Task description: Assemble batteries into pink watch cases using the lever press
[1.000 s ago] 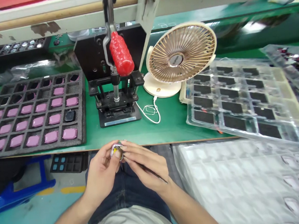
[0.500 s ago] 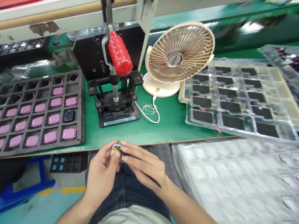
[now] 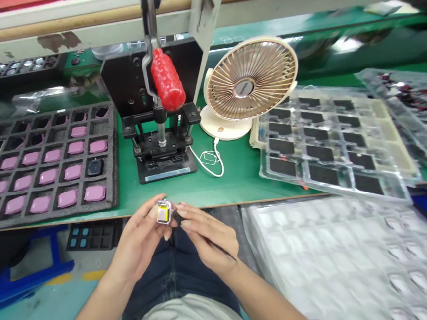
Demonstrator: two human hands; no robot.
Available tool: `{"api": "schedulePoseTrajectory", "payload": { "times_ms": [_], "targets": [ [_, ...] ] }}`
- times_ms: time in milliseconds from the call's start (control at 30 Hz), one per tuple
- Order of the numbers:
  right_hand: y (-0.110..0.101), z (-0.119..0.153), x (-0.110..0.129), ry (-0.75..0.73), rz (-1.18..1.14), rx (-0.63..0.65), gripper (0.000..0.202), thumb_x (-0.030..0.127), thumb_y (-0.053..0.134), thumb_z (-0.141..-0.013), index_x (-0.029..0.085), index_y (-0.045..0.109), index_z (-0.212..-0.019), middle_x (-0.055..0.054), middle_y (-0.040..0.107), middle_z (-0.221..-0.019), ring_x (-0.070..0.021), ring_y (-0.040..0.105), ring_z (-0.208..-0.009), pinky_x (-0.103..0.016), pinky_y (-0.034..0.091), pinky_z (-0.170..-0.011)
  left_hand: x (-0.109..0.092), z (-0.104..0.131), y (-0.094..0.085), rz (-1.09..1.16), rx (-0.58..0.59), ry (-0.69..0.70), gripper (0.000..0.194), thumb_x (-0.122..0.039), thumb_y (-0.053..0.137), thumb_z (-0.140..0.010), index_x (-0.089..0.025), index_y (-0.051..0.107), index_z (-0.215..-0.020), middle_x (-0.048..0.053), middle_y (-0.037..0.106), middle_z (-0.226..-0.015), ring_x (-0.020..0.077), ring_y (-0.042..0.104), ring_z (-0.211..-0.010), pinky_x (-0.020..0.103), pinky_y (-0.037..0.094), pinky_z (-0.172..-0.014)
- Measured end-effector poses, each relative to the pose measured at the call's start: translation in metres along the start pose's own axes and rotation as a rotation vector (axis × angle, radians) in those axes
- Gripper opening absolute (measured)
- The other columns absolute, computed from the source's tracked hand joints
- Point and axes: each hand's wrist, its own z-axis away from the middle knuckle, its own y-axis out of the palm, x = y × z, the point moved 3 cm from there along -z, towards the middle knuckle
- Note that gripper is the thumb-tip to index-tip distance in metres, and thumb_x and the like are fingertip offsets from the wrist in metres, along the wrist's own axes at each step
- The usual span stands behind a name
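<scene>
Just past the table's front edge, above my lap, my left hand (image 3: 140, 238) holds a small open watch case (image 3: 163, 212) by its sides. Its inside faces up and shows a silver piece with yellow edges, like a battery. My right hand (image 3: 210, 237) is closed around thin black tweezers (image 3: 221, 250), whose rear end sticks out past the palm. Their front end is beside the case's right side, partly covered by my fingers. I cannot tell if the tips touch the case.
A black press (image 3: 164, 149) with a red handle (image 3: 168, 79) stands ahead, a fan (image 3: 251, 79) to its right. Left is a foam tray (image 3: 113, 188) of purple watch cases. Clear trays (image 3: 304, 169) lie right; a white tray stack (image 3: 300, 262) sits below the edge.
The watch case has turned so its inside faces me more fully. My right fingers and the tweezers have drawn slightly off it to the right. My left hand's fingers have opened out around the case.
</scene>
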Motion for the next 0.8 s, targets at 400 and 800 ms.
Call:
{"api": "schedulePoseTrajectory", "payload": {
  "times_ms": [400, 800],
  "targets": [
    [-0.064, -0.069, -0.019, 0.126, 0.571, -0.314, 0.013, 0.021, 0.074, -0.1, 0.024, 0.083, -0.108, -0.006, 0.082, -0.113, -0.0255, 0.079, -0.107, -0.044, 0.064, -0.104, 0.009, -0.003, -0.003, -0.141, -0.078, 0.093, 0.051, -0.032, 0.083, -0.092, -0.016, 0.064, -0.136, 0.021, 0.078, -0.121, 0.0194, 0.071, -0.082, 0.027, 0.052, -0.063],
    [-0.118, -0.048, 0.042, 0.356, 0.426, -0.28, 0.042, 0.041, 0.042, -0.115, 0.023, 0.074, -0.096, -0.006, 0.079, -0.102, -0.0224, 0.075, -0.098, -0.038, 0.06, -0.091, 0.015, 0.0, -0.025, -0.278, -0.147, -0.075, 0.068, -0.04, 0.098, -0.07, -0.019, 0.073, -0.129, 0.018, 0.075, -0.134, 0.0264, 0.077, -0.093, 0.03, 0.066, -0.076]
  ]
}}
